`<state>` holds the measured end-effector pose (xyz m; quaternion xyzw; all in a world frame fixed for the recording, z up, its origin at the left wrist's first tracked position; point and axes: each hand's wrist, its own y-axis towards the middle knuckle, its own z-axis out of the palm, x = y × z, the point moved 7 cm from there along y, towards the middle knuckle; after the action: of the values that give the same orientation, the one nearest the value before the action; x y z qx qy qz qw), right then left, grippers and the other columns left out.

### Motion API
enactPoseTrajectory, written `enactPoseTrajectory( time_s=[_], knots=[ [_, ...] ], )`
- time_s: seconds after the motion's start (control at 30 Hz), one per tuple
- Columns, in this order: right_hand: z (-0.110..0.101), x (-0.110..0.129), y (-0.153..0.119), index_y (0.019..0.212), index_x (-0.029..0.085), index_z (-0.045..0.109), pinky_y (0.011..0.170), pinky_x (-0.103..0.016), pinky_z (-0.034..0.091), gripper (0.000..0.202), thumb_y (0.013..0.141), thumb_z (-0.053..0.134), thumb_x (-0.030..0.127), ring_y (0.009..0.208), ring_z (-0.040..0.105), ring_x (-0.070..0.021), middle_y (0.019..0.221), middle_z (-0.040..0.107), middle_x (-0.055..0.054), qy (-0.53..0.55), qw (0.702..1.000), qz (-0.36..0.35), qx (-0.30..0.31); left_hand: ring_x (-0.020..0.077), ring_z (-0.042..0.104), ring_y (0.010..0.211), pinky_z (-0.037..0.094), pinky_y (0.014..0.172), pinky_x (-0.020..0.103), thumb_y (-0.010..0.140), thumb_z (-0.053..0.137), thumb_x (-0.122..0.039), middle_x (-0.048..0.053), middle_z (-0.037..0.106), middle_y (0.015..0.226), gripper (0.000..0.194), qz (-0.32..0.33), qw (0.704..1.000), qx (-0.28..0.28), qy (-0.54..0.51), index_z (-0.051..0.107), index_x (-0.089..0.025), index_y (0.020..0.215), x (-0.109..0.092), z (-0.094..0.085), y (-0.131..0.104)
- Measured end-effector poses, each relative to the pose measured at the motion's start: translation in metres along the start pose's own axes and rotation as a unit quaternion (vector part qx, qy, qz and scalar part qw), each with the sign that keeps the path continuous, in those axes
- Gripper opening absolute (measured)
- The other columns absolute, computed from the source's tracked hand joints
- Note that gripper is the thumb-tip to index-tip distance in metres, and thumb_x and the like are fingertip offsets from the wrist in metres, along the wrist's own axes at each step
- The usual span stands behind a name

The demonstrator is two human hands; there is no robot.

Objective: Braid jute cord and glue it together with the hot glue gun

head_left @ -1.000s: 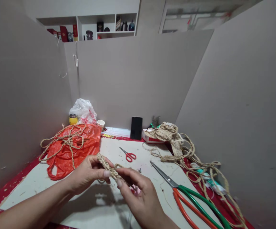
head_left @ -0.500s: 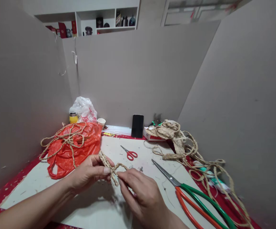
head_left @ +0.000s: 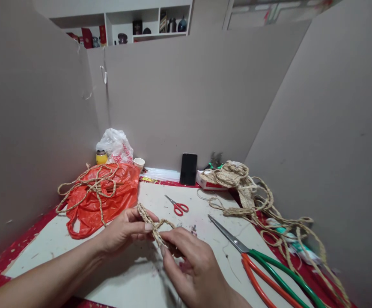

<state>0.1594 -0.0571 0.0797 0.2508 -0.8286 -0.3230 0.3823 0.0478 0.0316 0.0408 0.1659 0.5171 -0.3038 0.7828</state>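
Between my two hands is a short piece of tan braided rope (head_left: 147,218), bent into a loop above the board. My left hand (head_left: 126,229) pinches it from the left, thumb lying along the braid. From the right, my right hand (head_left: 190,259) grips the lower end of the same braid between thumb and forefinger; its other fingers are curled and partly hidden. Small scissors with red handles (head_left: 180,208) lie on the board just beyond my hands. Large shears with one green and one orange handle (head_left: 248,252) lie to the right of my right hand.
A red plastic bag (head_left: 121,192) with braided cord (head_left: 97,188) on it lies left on the white board (head_left: 115,278). A phone (head_left: 188,169) leans on the back partition (head_left: 173,98), near a paper cup (head_left: 139,163). Coiled rope (head_left: 230,175) trails down the right side.
My right thumb and fingers have shifted onto the lower end of the braid, which now slants straighter between my hands. The whole view has moved slightly.
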Motion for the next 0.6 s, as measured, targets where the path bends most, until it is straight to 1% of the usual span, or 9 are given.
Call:
enactPoseTrajectory(
  time_s=[0.17,0.27,0.47,0.6],
  knots=[
    [0.005,-0.011,0.0,0.084,0.018,0.066,0.057,-0.026,0.048,0.013,0.083,0.054,0.012,0.061,0.062,-0.0158,0.071,0.067,-0.004,0.033,0.995,0.094,-0.003,0.0112,0.061,0.065,0.045,0.067,0.024,0.063,0.081,-0.018,0.001,0.067,0.071,0.023,-0.003,1.0,-0.005,0.015,0.071,-0.014,0.084,0.003,-0.004,0.002],
    [0.008,-0.019,-0.003,0.083,0.018,0.067,0.057,-0.025,0.049,0.014,0.083,0.054,0.014,0.061,0.063,-0.0154,0.073,0.07,-0.003,0.064,0.988,0.143,0.008,0.0122,0.062,0.067,0.046,0.068,0.025,0.062,0.081,-0.018,0.002,0.068,0.072,0.024,-0.004,1.0,-0.004,0.014,0.071,-0.014,0.083,0.005,-0.005,0.003],
    [0.009,-0.021,-0.002,0.081,0.017,0.068,0.057,-0.023,0.048,0.015,0.082,0.053,0.016,0.063,0.064,-0.0147,0.073,0.071,-0.003,0.095,0.98,0.177,0.007,0.0127,0.062,0.066,0.047,0.068,0.026,0.062,0.081,-0.02,0.003,0.068,0.071,0.024,-0.007,1.0,-0.016,0.023,0.07,-0.013,0.082,0.006,-0.004,0.002],
    [0.01,-0.024,-0.003,0.08,0.018,0.066,0.058,-0.022,0.048,0.013,0.082,0.053,0.016,0.062,0.064,-0.0142,0.072,0.07,-0.001,0.109,0.975,0.193,0.003,0.012,0.061,0.068,0.046,0.07,0.026,0.064,0.08,-0.02,0.002,0.068,0.076,0.029,0.001,0.998,-0.021,0.059,0.069,-0.014,0.091,0.006,-0.004,0.0]
  ],
)
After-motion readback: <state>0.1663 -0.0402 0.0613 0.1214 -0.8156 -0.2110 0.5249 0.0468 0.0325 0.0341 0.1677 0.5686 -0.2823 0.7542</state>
